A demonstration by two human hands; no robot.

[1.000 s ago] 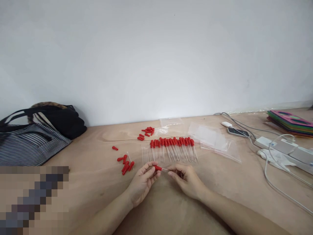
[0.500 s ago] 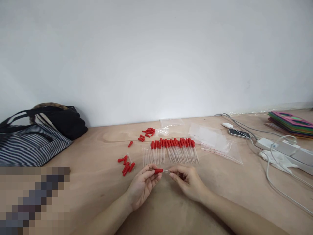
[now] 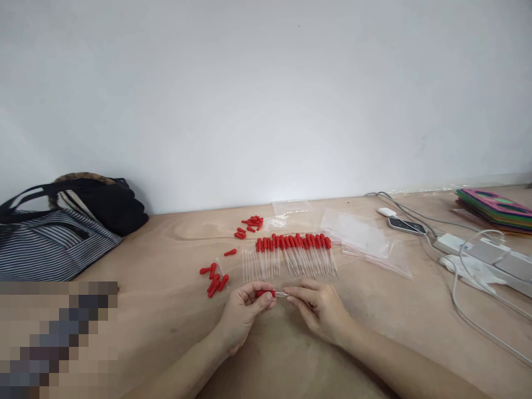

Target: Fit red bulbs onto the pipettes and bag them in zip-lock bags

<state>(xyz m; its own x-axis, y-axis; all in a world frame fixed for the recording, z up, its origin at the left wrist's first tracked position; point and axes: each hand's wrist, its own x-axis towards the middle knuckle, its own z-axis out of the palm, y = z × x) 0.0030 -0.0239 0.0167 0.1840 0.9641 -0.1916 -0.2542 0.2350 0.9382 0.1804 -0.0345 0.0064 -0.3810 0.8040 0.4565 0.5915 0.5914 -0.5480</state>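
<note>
Between the thumb and fingers of my left hand (image 3: 248,310) is a red rubber dropper bulb (image 3: 267,292), partly covered by the thumb. My right hand (image 3: 322,310) pinches a clear dropper tube (image 3: 281,294), whose near end meets the bulb's mouth; how deep it sits I cannot tell. Most of the tube's far end is hidden by the right fingers. Just beyond both hands lies a row of droppers with red bulbs (image 3: 297,241). At the row's left end are several bare clear tubes (image 3: 249,266).
Loose red bulbs lie in a near-left group (image 3: 214,284), a far group (image 3: 254,223) and singly, like one bulb (image 3: 230,252). Clear plastic bags (image 3: 357,235) lie right of the row. Farther right are a phone-like device (image 3: 406,225), a power strip (image 3: 486,255), cables and coloured sheets (image 3: 494,208). Bags (image 3: 62,238) stand left.
My left thumb has closed down over the bulb, and the bulb has shifted slightly left. The single loose bulb on the table has rolled right and turned sideways.
</note>
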